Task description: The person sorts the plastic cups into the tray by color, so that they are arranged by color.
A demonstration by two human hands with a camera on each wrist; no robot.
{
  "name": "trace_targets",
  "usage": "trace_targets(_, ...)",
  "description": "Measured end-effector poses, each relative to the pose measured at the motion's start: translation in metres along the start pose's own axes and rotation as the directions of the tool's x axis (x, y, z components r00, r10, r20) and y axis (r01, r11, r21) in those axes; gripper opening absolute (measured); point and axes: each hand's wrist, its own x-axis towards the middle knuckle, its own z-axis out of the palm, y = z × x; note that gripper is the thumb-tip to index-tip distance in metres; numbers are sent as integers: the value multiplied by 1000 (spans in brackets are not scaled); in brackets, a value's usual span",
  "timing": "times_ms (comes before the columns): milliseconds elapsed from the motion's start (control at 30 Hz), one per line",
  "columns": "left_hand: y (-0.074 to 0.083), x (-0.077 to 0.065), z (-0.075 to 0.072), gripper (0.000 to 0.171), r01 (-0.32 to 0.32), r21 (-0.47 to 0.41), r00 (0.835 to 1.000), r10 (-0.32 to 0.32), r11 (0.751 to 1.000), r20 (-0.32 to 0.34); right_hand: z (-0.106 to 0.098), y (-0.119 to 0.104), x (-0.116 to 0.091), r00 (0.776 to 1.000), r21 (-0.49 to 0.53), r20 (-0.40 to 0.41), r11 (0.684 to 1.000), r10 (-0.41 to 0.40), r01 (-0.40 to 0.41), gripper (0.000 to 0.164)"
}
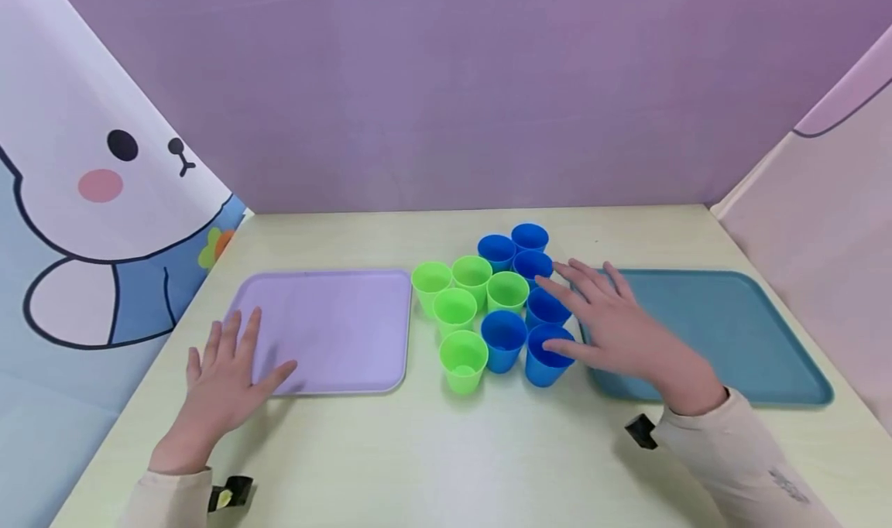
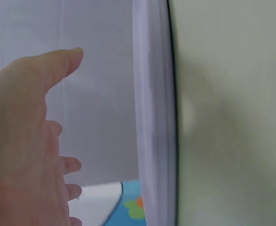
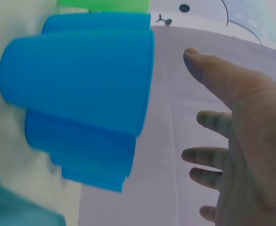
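Note:
Several green cups [image 1: 464, 360] and several blue cups [image 1: 503, 339] stand upright, mouths up, in a close cluster at the middle of the table. My right hand [image 1: 616, 328] hovers with spread fingers just right of the blue cups, partly covering their rims in the head view. In the right wrist view a gap shows between the nearest blue cup [image 3: 77, 80] and the thumb [image 3: 213, 70]. My left hand [image 1: 221, 392], fingers spread and holding nothing, is over the near left corner of the lavender tray [image 1: 327, 330]; whether it touches the tray I cannot tell.
A teal tray [image 1: 711, 334] lies right of the cups, partly under my right hand. The pale table [image 1: 446, 466] ends at a purple backdrop [image 1: 474, 94]. A printed cartoon sheet [image 1: 84, 226] borders the left side, and a pale sheet [image 1: 822, 218] the right.

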Motion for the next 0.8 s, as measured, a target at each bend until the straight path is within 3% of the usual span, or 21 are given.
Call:
trace_targets(367, -51, -16, -1, 110, 71, -41, 996, -73, 997, -44, 15, -19, 22, 966, 6, -68, 968, -251, 252, 79)
trace_targets(533, -70, -17, -2, 115, 78, -66, 996, -81, 995, -47, 21, -30, 30, 955, 68, -42, 953, -293, 295, 76)
trace_targets(800, -89, -16, -2, 122, 68, -217, 997, -76, 974, -30, 28, -39, 41, 942, 114, -24, 935, -336, 336, 71)
